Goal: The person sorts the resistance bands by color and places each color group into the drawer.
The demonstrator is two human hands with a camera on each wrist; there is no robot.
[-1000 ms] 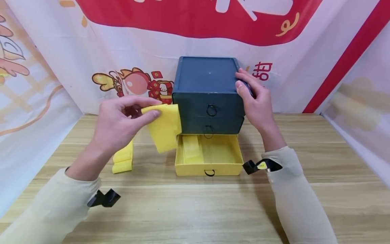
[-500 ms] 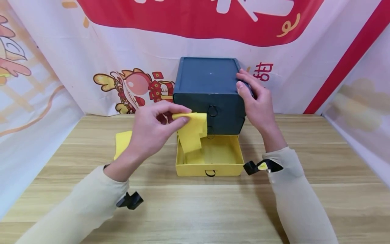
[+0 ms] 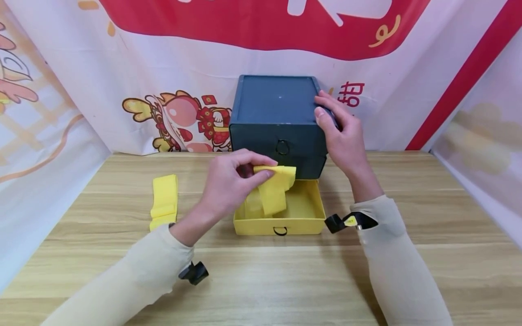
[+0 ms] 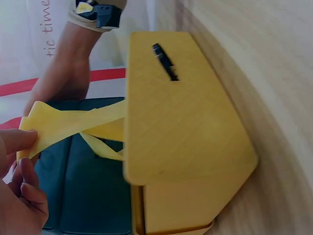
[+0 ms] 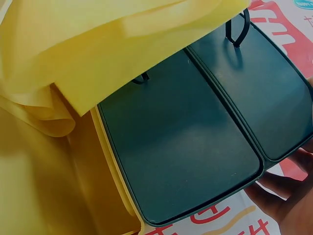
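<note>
In the head view my left hand [image 3: 228, 185] pinches the top of a folded, soft yellow band [image 3: 274, 197] between thumb and fingers. The band hangs over the pulled-out yellow drawer [image 3: 254, 227], its lower end overlapping the drawer's inside. Up close in the left wrist view, the band [image 4: 63, 126] is flat and thin, with loose folds. My right hand [image 3: 343, 136] rests on the right side of the dark blue-green drawer box [image 3: 279, 99], fingertips on its top edge. Another pale yellow strip [image 3: 253, 206] shows inside the drawer at left, mostly hidden.
A second folded yellow band [image 3: 165, 192] lies on the wooden table [image 3: 265, 280] to the left. Two closed dark drawers sit above the yellow one, with black loop pulls [image 3: 282, 147]. A printed cloth backdrop [image 3: 195, 63] stands right behind the box.
My left hand has carried the yellow band rightward and down, from beside the box to over the open drawer. My right hand has stayed on the box.
</note>
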